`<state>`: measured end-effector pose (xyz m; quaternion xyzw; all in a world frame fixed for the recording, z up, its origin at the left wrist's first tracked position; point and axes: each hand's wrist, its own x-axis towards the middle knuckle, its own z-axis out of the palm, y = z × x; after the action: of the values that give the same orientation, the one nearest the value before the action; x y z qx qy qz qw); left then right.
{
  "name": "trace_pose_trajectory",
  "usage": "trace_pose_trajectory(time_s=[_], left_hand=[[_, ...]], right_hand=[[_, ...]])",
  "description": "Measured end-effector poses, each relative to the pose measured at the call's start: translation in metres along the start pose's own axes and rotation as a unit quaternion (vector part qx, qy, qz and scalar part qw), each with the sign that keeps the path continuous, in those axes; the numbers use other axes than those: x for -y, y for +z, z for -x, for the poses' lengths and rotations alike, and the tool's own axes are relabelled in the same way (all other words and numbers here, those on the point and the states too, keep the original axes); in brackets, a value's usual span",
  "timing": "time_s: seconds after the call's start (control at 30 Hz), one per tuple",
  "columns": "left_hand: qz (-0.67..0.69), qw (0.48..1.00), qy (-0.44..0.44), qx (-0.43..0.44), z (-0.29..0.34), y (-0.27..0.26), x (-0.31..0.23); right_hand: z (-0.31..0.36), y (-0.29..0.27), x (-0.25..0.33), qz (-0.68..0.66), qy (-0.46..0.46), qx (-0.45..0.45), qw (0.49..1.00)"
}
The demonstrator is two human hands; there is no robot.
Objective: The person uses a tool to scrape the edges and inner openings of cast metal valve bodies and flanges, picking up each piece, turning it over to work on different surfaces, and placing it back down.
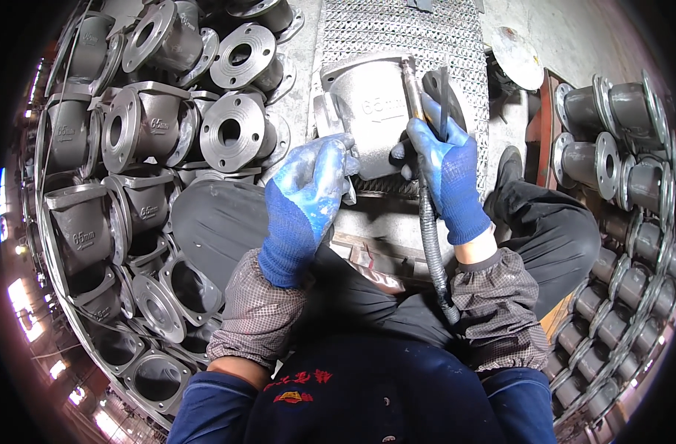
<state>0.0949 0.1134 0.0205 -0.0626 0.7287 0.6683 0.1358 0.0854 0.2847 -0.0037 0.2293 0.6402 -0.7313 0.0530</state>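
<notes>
A grey cast-metal valve body [369, 111] lies in front of me on a textured metal mat, brightly lit. My left hand [308, 185], in a blue coated glove, is closed at its left flange, fingers curled against the edge. On the other side, my right hand [443, 159], gloved alike, grips a slim rod-like tool [413, 89] fed by a ribbed grey hose [431, 237]. The tool's tip points away from me, along the casting's right side. A thin dark bar [444, 96] also sticks up from the right hand; whether it belongs to the tool, I cannot tell.
Similar flanged castings [149, 126] are stacked high on my left. More flanged pieces [586, 159] stand in rows at the right. The patterned metal mat [397, 29] runs under the work, and a pale round disc [515, 58] is beyond it. My bent legs flank the work area.
</notes>
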Motion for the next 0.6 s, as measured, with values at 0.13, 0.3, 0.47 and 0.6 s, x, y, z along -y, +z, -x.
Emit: trace_pose_trajectory(time_s=[0.13,0.3,0.47,0.6], left_hand=[[0.059,0.998,-0.008,-0.018,-0.001,0.003,0.005],[0.079,0.996,-0.022,-0.017,-0.001,0.003,0.006],[0.063,0.998,-0.019,-0.010,-0.002,0.000,0.008],[0.052,0.998,-0.033,-0.004,-0.003,-0.002,0.006]], right_hand=[[0.001,0.002,0.003,-0.042,-0.004,-0.040,0.998],[0.001,0.002,-0.003,-0.027,-0.027,-0.022,0.999],[0.001,-0.001,0.002,-0.034,-0.003,-0.007,0.999],[0.004,-0.006,0.012,0.014,-0.016,0.024,0.999]])
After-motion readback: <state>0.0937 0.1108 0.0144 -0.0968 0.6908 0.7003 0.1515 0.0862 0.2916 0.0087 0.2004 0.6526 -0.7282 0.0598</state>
